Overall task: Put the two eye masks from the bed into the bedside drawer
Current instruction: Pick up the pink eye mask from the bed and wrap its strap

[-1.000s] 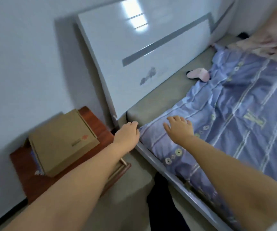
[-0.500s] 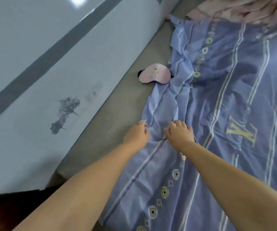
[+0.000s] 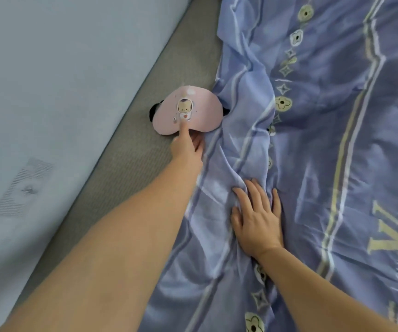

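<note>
A pink eye mask with a small cartoon figure and black strap ends lies on the grey mattress strip, against the edge of the blue sheet. My left hand is at its near edge, thumb on top and fingers under it, pinching the mask. My right hand rests flat on the sheet, fingers apart, holding nothing. Only one eye mask is in view. The bedside drawer is out of view.
A glossy white headboard runs along the left side. The bare grey mattress strip lies between it and the rumpled blue patterned sheet, which covers the right half of the view.
The view has moved up the bed, away from the nightstand. My left hand has reached forward and pinched the pink eye mask. My right hand has settled flat on the sheet.
</note>
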A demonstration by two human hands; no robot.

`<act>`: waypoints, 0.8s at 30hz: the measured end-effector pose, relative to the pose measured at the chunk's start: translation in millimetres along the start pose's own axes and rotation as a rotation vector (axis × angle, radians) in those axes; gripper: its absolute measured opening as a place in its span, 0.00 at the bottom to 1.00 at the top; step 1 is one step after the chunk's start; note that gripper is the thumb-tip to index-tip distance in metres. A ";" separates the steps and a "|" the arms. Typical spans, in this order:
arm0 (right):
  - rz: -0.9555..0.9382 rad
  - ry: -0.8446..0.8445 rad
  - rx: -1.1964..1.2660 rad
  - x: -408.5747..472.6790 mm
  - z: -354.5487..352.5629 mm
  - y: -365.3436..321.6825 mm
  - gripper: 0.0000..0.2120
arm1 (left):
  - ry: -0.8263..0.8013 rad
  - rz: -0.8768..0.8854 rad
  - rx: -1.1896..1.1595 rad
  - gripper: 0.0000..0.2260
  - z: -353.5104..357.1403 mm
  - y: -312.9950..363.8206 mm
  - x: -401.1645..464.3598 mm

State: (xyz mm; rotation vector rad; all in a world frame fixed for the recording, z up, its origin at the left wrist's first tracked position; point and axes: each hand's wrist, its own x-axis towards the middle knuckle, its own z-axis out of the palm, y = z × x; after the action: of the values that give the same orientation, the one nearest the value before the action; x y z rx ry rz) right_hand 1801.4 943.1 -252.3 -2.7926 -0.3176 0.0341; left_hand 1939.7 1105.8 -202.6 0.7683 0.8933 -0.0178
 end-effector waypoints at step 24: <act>-0.059 -0.457 0.761 -146.0 -182.9 -163.8 0.21 | -0.193 0.283 0.807 0.07 -236.1 37.0 -369.9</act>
State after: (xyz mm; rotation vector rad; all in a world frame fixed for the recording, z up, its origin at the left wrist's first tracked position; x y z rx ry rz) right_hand 1635.0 1002.9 -28.0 -1.9912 -0.3912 0.6417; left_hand 1549.0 1169.2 -9.5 1.6116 0.5693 -0.2088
